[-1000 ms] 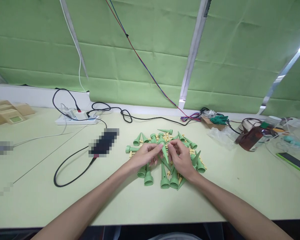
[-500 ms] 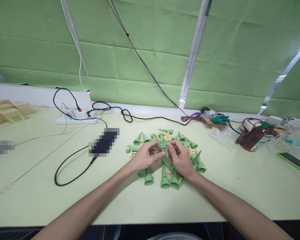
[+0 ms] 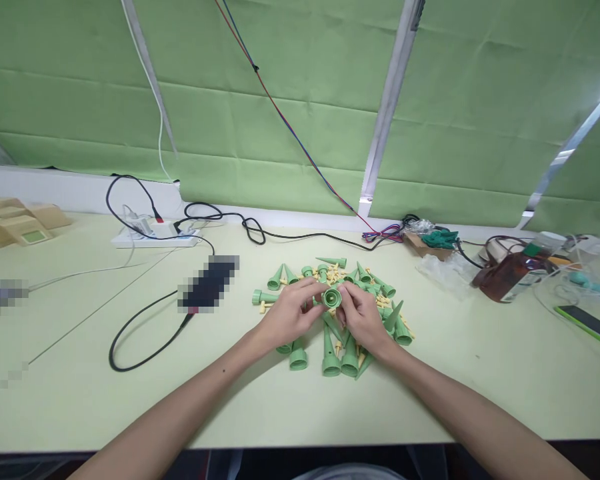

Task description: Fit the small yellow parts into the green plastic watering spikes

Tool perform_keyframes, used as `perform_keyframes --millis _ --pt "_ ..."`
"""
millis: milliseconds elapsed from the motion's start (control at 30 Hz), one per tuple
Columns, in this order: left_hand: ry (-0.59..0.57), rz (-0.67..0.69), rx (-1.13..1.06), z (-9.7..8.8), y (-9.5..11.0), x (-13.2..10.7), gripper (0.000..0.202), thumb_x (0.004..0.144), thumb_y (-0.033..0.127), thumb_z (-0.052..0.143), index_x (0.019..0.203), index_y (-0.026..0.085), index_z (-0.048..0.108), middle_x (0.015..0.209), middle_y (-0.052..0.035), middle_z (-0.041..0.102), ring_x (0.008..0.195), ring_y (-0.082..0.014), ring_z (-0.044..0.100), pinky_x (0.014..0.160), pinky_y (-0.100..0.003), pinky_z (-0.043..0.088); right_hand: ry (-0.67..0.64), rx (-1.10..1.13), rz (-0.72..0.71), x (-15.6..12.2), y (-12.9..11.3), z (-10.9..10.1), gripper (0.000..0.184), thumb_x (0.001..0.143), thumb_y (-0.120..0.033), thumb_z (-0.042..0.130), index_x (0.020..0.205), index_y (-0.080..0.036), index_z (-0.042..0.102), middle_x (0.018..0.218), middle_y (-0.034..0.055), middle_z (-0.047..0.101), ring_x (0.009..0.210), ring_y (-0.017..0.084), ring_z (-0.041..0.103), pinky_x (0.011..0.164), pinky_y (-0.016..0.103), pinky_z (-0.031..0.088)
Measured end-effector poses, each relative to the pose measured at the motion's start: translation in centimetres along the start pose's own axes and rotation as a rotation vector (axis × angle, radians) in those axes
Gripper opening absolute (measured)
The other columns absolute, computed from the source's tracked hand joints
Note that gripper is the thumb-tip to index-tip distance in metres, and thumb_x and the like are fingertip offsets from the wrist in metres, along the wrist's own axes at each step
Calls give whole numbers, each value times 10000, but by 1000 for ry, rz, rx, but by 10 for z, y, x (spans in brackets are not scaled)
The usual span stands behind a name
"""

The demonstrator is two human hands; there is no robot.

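Note:
My left hand [image 3: 293,310] and my right hand [image 3: 364,315] meet over a pile, both closed on one green plastic watering spike [image 3: 332,298]. Its round, open end faces me, and a small yellow part shows inside. My fingers hide the rest of that spike. Around and beneath my hands lie several more green spikes [image 3: 330,360], cone-shaped with wide collars. Small yellow plastic valve-like pieces [image 3: 335,273] are scattered among them.
A pixelated dark device [image 3: 209,285] with a black cable lies to the left. Behind it sits a white power strip [image 3: 155,235]. To the right are a brown bottle [image 3: 513,275], clear plastic bags [image 3: 447,273] and a green-edged phone [image 3: 593,327].
The held spike has been tilted so its open end now points toward me, and it sits slightly lower. The fingers of both hands have shifted around it. The pile looks unchanged.

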State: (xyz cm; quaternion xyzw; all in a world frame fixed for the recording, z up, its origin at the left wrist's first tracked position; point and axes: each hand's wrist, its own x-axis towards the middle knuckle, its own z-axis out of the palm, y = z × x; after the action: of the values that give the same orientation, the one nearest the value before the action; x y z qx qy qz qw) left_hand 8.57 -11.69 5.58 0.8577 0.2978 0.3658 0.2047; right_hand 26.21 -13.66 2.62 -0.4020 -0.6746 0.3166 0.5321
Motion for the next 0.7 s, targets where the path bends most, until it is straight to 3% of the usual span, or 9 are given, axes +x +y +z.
perform_keyframes --millis 433,700 --pt "53 36 30 2 2 0 259 840 39 505 1037 173 605 837 -1 568 660 -95 472 589 -209 393 11 53 39 1 3 1 318 1001 -436 402 772 -219 443 547 -58 416 446 109 412 443 247 337" --pt "60 57 39 2 0 -1 291 832 9 491 1036 179 609 839 -4 571 668 -104 474 600 -217 391 13 9 23 1 4 0 356 1009 -423 394 717 -218 398 548 -57 398 467 108 404 485 259 336"
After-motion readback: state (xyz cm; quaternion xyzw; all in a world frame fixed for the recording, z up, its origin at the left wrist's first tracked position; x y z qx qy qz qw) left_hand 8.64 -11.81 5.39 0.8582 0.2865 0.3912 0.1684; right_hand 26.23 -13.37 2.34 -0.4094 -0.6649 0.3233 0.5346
